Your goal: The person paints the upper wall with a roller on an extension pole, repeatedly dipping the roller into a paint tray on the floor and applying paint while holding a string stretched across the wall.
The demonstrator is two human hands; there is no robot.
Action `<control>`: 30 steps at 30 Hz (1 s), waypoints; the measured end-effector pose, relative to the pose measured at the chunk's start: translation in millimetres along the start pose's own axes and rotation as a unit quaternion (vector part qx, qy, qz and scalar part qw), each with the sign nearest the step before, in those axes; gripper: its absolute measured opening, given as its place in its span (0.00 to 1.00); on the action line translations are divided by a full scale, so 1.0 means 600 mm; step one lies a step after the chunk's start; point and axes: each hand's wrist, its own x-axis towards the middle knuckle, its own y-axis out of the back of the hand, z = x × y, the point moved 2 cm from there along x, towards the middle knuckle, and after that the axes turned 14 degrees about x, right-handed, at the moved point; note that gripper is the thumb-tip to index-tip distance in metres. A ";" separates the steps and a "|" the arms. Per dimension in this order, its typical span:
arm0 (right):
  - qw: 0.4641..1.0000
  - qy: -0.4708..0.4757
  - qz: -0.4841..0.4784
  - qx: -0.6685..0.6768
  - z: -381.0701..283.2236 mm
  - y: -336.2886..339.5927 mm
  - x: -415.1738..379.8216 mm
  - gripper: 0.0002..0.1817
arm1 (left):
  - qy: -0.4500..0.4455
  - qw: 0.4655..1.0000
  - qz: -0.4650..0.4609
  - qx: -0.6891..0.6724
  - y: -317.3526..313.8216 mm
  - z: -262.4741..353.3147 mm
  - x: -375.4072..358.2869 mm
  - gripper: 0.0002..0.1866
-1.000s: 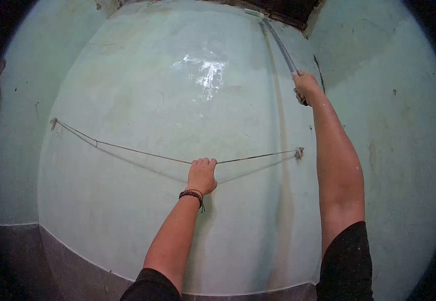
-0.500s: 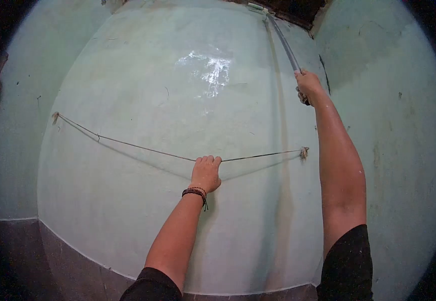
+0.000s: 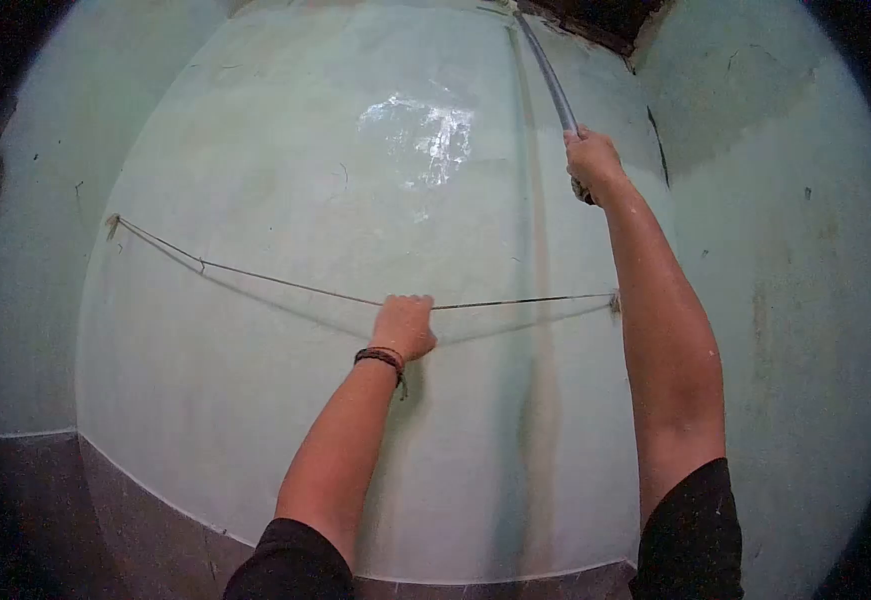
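Note:
My left hand [image 3: 404, 325] is closed round a thin dark cord [image 3: 295, 285] strung across the wall, and the cord sags towards it from both ends. Higher up on the right, my right hand [image 3: 593, 162] grips the lower end of a long grey pole [image 3: 547, 75]. The pole slants up and left to the top of the wall. A paint roller head [image 3: 496, 8] shows only in part at its upper end, by the frame's top edge.
The pale green wall [image 3: 255, 150] has a shiny wet-looking patch [image 3: 440, 130]. The cord ends at a left fixing [image 3: 113, 226] and a right fixing [image 3: 615, 301], now partly behind my arm. A dark opening [image 3: 605, 20] lies at the top. Brown lower wall [image 3: 155, 510] runs below.
My right hand has moved left and slightly up with the pole, and the roller head has shifted left. My left hand, still on the cord, sits slightly higher and further left.

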 end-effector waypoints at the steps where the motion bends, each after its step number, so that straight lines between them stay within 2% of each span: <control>1: 1.000 -0.018 -0.018 0.017 -0.024 -0.005 -0.003 0.25 | 0.033 0.999 -0.038 0.014 0.005 -0.024 -0.003 0.15; 2: 1.000 -0.018 -0.017 0.016 -0.042 -0.007 -0.012 0.25 | 0.021 1.000 0.012 0.001 -0.007 -0.045 -0.018 0.15; 3: 0.999 -0.034 -0.018 0.035 -0.063 -0.007 -0.026 0.25 | 0.022 1.000 0.014 0.002 -0.018 -0.048 -0.028 0.15; 5: 0.997 -0.048 -0.022 0.058 -0.079 -0.022 -0.023 0.25 | -0.014 0.992 0.123 -0.003 -0.023 -0.059 -0.047 0.15; 7: 1.000 0.008 -0.012 0.020 -0.080 -0.043 0.002 0.23 | -0.002 0.996 0.091 -0.009 -0.007 -0.061 -0.043 0.18; 9: 0.999 -0.010 -0.022 0.024 -0.091 -0.062 0.009 0.23 | 0.059 0.998 0.008 0.013 0.000 -0.073 -0.039 0.20; 10: 0.999 -0.027 -0.027 0.030 -0.098 -0.067 0.007 0.23 | 0.060 0.998 0.004 0.014 -0.002 -0.079 -0.046 0.20; 12: 0.999 -0.029 -0.028 0.033 -0.111 -0.077 0.002 0.21 | 0.018 0.999 0.038 0.008 -0.002 -0.092 -0.062 0.19; 15: 0.999 -0.037 -0.023 0.033 -0.130 -0.084 -0.003 0.20 | 0.049 0.998 0.045 -0.002 -0.003 -0.084 -0.063 0.19; 20: 0.999 -0.036 -0.011 0.028 -0.133 -0.087 -0.010 0.20 | 0.027 0.998 0.060 -0.021 -0.010 -0.088 -0.065 0.18; 22: 0.999 -0.004 -0.016 -0.036 -0.128 -0.091 -0.002 0.21 | 0.034 0.996 0.073 -0.031 -0.009 -0.086 -0.066 0.17; 23: 0.999 -0.006 -0.017 -0.036 -0.123 -0.093 0.001 0.21 | 0.034 0.996 0.071 -0.031 -0.010 -0.086 -0.066 0.17; 25: 0.996 -0.068 -0.018 0.050 -0.118 -0.095 -0.004 0.20 | 0.035 0.997 0.064 -0.030 -0.011 -0.087 -0.065 0.18; 28: 0.999 -0.027 0.013 0.037 -0.120 -0.097 -0.008 0.19 | 0.040 0.996 0.073 -0.033 -0.012 -0.086 -0.066 0.18; 30: 0.999 -0.028 -0.007 0.015 -0.128 -0.094 -0.004 0.19 | 0.039 0.996 0.072 -0.036 -0.013 -0.088 -0.065 0.18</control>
